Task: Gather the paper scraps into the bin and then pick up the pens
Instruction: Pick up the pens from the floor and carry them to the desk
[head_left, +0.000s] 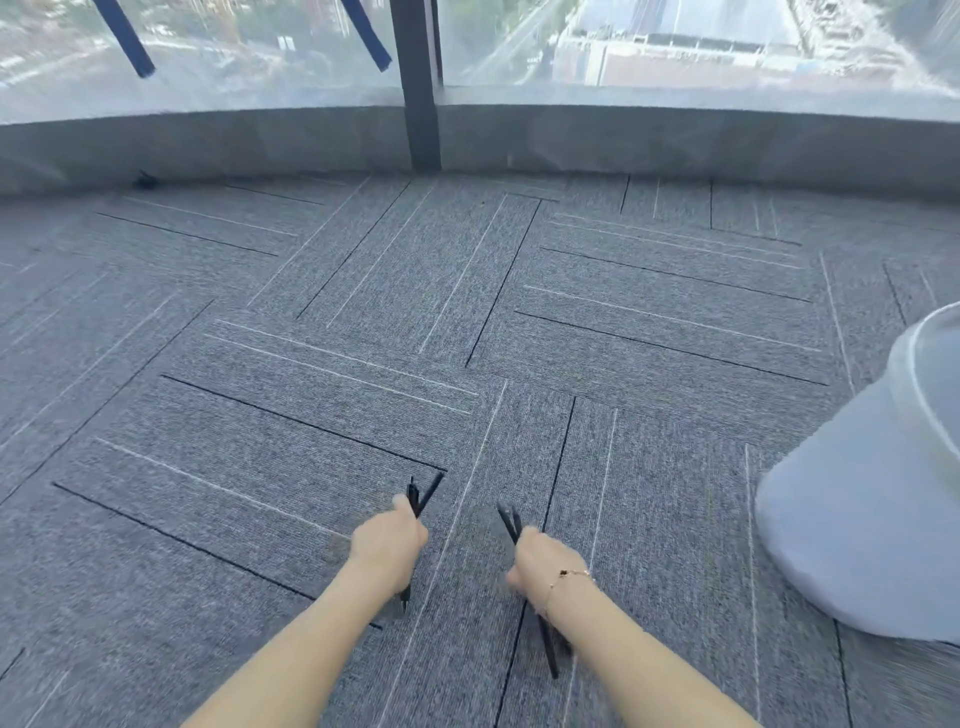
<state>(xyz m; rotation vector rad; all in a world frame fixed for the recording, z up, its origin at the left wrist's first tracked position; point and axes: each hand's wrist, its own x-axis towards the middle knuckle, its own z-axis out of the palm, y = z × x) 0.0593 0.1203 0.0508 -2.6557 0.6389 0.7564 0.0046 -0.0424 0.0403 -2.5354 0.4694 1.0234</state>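
Note:
My left hand (387, 545) is closed around two black pens (422, 496), whose tips stick out above my fist over the grey carpet. My right hand (540, 564), with a thin bracelet on the wrist, grips another bunch of black pens (509, 521); their ends show above my fist and again below my wrist. A pale grey bin (872, 499) stands at the right edge, only partly in view, its inside hidden. I see no paper scraps on the floor.
Grey carpet tiles (467, 312) with dark and light lines cover the floor. A low carpeted ledge (208, 145) runs along the far side under large windows, split by a dark post (421, 83). A small dark object (147, 181) lies by the ledge.

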